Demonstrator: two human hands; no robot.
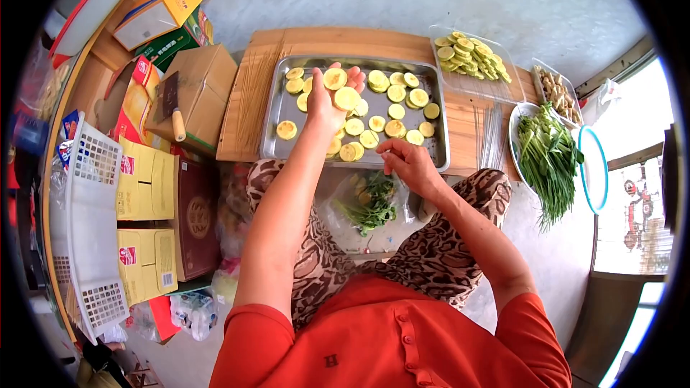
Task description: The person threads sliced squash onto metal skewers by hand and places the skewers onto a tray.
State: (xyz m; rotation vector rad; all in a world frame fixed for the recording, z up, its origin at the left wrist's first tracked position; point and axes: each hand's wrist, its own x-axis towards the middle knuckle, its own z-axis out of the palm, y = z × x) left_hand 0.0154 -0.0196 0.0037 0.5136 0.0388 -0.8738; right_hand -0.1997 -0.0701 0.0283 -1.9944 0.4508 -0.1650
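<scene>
My left hand (328, 106) is over the metal tray (269, 126), palm up, with zucchini slices (346, 98) resting in it. Its fingertips show beyond the slices. More round yellow-green slices lie scattered across the tray, some overlapping. Just at the tray's front edge, my right hand (415, 164) has its fingers bent and drawn together; whatever they pinch, if anything, is too small to make out. Thin bamboo skewers (251, 100) lie on the wooden table left of the tray, and thin metal skewers (490, 136) lie to its right.
A clear plastic container (474, 65) of zucchini slices stands back right. Beyond it are a bowl of green vegetables (546, 158) and a container of brownish pieces (557, 93). A bag of greens (370, 205) sits below the table edge. Cardboard boxes (194, 90) and a cleaver (172, 104) are at left.
</scene>
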